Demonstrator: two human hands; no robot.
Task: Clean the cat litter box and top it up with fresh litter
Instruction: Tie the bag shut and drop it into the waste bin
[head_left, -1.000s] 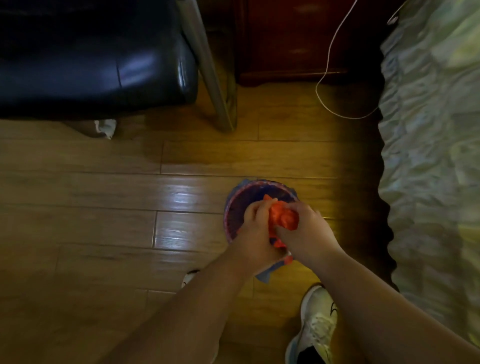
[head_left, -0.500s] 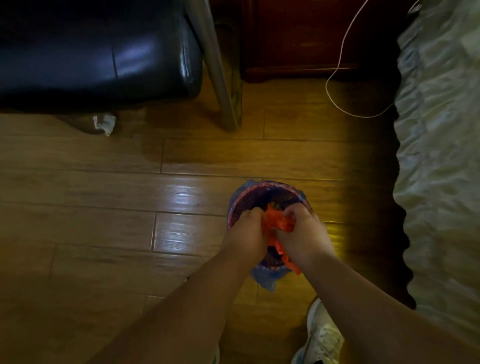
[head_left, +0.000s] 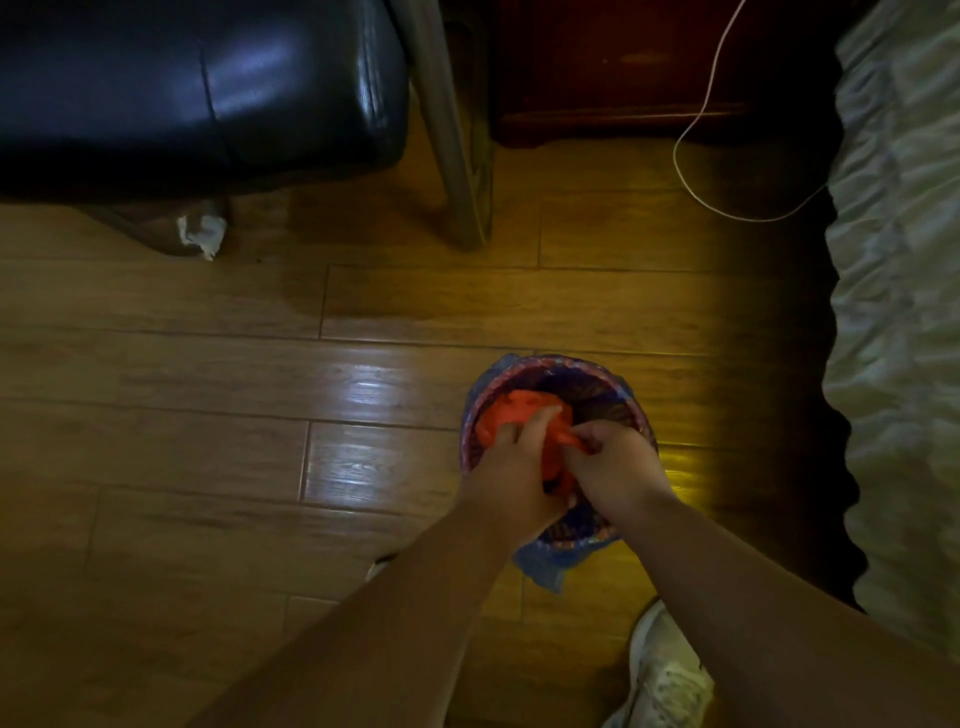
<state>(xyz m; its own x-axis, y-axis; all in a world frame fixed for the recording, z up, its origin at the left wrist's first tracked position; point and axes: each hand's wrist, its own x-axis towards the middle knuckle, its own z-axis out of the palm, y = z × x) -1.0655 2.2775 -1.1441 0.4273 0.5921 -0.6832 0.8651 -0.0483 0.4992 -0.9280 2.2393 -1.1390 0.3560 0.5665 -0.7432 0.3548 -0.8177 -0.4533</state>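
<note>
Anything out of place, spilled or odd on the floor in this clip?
One thing: a crumpled white scrap lies loose on the wooden floor by the black chair. No spill shows around the small lined bin, where both hands grip an orange bag.

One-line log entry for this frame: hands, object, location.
left hand: grips orange bag | right hand: pinches orange bag | bag: inside lined bin on wood floor | litter box: not in view

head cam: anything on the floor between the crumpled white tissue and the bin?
Nothing: in the head view only bare wood floor lies between the tissue and the blue-lined bin.
</note>
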